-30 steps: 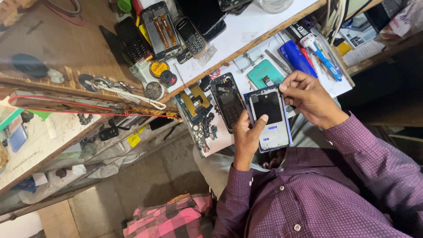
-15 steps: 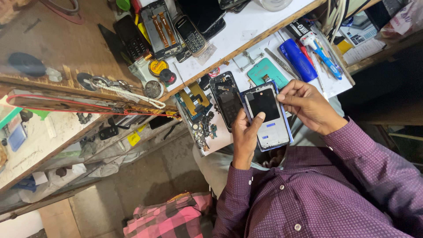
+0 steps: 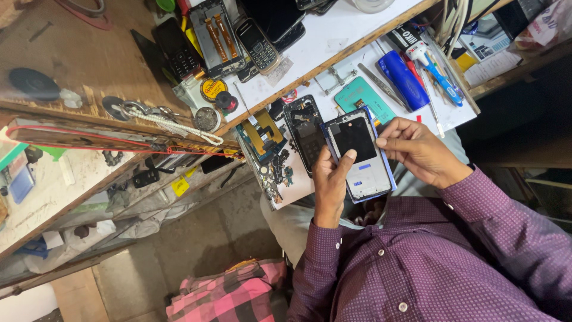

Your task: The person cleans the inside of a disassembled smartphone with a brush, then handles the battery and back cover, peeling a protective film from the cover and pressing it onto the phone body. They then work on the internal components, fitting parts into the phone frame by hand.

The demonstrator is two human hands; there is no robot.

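My left hand (image 3: 329, 182) grips a phone frame (image 3: 363, 158), white inside with a blue rim and a dark square panel at its upper part. The left thumb rests on that dark panel. My right hand (image 3: 417, 149) pinches the frame's upper right edge with its fingertips. Both hands hold it above my lap, at the near edge of a white work board (image 3: 333, 42). An opened phone body (image 3: 302, 134) showing its dark circuitry lies on the board just left of the frame.
A teal panel (image 3: 364, 97), tweezers (image 3: 376, 82), a blue tool (image 3: 404, 77) and pens lie beyond the hands. Keypad phones (image 3: 257, 42), flex parts and small loose components (image 3: 277, 173) crowd the left. Pink plaid cloth (image 3: 229, 295) lies below.
The phone frame has shifted slightly, and my right fingertips have slid from its top to its upper right edge. My left hand keeps its grip.
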